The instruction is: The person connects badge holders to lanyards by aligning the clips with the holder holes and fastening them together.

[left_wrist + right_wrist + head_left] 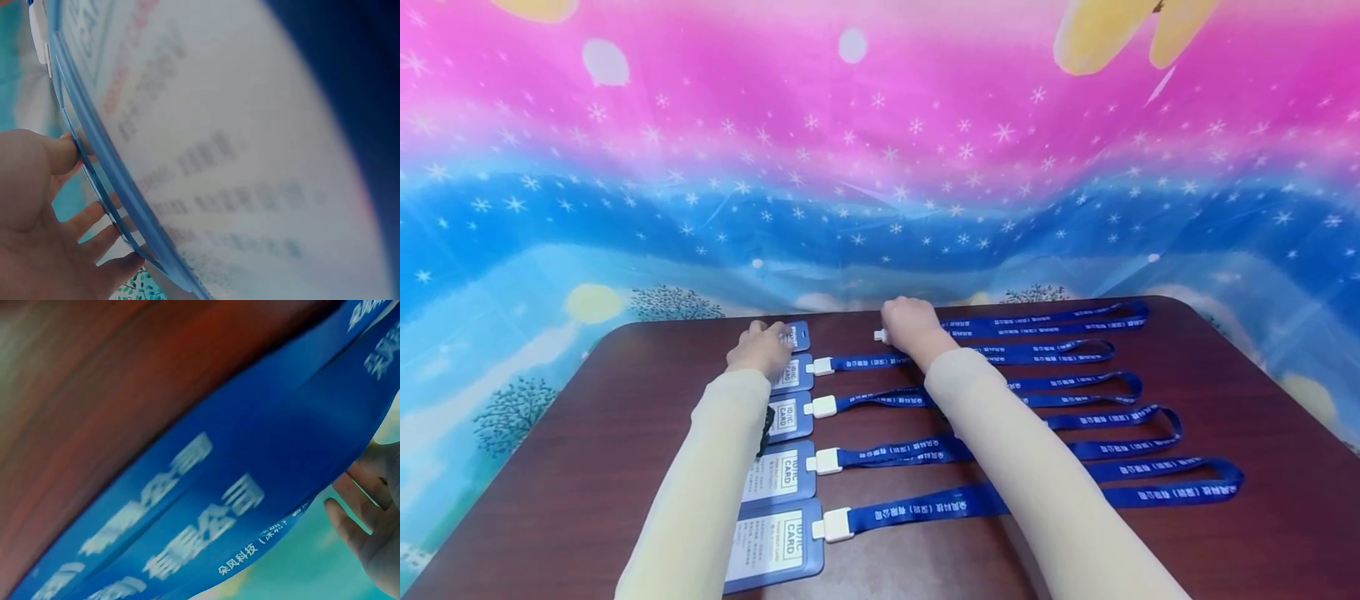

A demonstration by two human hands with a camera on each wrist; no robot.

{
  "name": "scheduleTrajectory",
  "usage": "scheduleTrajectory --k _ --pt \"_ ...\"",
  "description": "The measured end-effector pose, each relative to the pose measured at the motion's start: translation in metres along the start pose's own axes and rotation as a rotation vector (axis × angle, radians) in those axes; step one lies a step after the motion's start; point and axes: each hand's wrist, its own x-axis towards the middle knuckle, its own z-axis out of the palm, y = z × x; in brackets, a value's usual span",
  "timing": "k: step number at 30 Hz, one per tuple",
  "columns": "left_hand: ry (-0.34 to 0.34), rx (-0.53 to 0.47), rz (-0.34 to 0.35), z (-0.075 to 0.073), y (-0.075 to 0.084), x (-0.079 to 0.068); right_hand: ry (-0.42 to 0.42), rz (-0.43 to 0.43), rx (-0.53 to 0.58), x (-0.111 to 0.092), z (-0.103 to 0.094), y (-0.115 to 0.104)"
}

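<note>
Near the table's back edge, my left hand (758, 348) holds the farthest blue ID badge holder (800, 335) by its edges. The left wrist view shows the left fingers (94, 240) and thumb along that holder's rim, some seen through its clear part. My right hand (913, 323) grips the farthest blue lanyard (1037, 322) near its clip end. A white clip (881, 336) sticks out left of that hand, apart from the holder. Printed lanyard straps (206, 519) fill much of the right wrist view, partly hiding the right fingers.
Several badge holders (790, 467) lie in a column toward me, each joined by a white clip (835, 525) to a blue lanyard (925, 510) stretched rightward. The brown table (647, 400) ends at a colourful snowflake-patterned cloth (880, 167). My forearms cross over the nearer items.
</note>
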Motion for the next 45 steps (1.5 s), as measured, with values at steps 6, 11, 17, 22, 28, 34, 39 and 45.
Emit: scheduleTrajectory --k 6,11,17,22,28,34,39,45 --pt "0.017 0.031 0.0 -0.001 0.001 0.001 0.002 -0.017 -0.008 0.006 0.001 -0.016" --pt "0.011 0.038 0.006 -0.005 0.004 -0.002 0.013 -0.032 0.004 0.012 0.003 -0.028" --pt "0.021 0.045 -0.007 -0.005 0.007 0.001 0.023 -0.057 0.008 0.02 0.004 -0.043" --pt "0.018 0.063 -0.021 0.0 0.01 0.009 0.033 -0.045 0.013 0.026 0.006 -0.053" --pt "0.023 0.056 -0.034 0.003 0.008 0.011 0.037 -0.045 0.006 0.031 0.006 -0.068" --pt "0.035 0.045 -0.036 -0.001 0.007 0.006 0.057 -0.043 -0.012 0.036 0.007 -0.079" --pt "0.039 0.044 -0.035 -0.002 0.007 0.004 0.07 -0.059 -0.023 0.039 0.007 -0.086" --pt "0.038 0.043 -0.031 -0.001 0.005 0.005 0.075 -0.056 -0.031 0.04 0.007 -0.089"
